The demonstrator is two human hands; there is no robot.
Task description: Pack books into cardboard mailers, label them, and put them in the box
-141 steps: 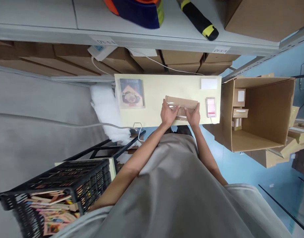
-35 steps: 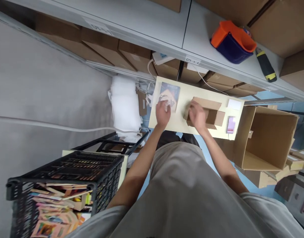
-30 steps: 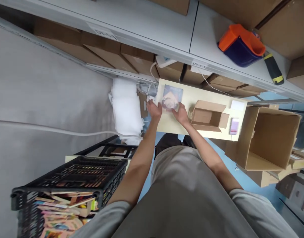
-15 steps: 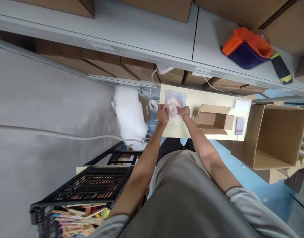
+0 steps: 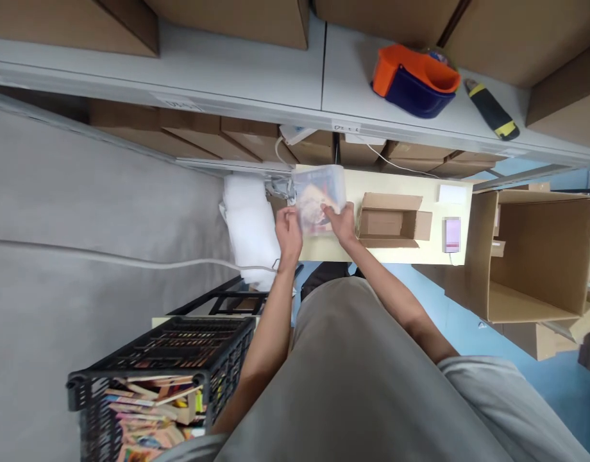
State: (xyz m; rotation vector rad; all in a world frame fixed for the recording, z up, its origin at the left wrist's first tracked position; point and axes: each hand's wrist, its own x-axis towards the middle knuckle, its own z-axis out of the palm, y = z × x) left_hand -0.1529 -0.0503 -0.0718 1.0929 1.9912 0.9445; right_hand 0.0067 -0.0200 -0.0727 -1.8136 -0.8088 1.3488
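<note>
A clear plastic packet (image 5: 318, 192) with a printed picture inside is raised over the left end of the pale board. My right hand (image 5: 342, 221) grips its right side, the thumb lying over the front. Beside its left edge is my left hand (image 5: 289, 234), fingers curled but apart; nothing shows between them. Right of the packet, an open cardboard box (image 5: 387, 221) lies on the pale board (image 5: 372, 181).
White foam sheets (image 5: 249, 224) hang left of the board. A phone (image 5: 452, 235) lies at its right end, near a large open carton (image 5: 540, 250). Above, a shelf (image 5: 247, 70) holds a tape dispenser (image 5: 415, 80) and a cutter (image 5: 492, 112). A black crate (image 5: 170, 346) stands lower left.
The packet has been lifted off the board towards the camera, held by my right hand. My left hand has moved left and its fingers have opened. The view has shifted.
</note>
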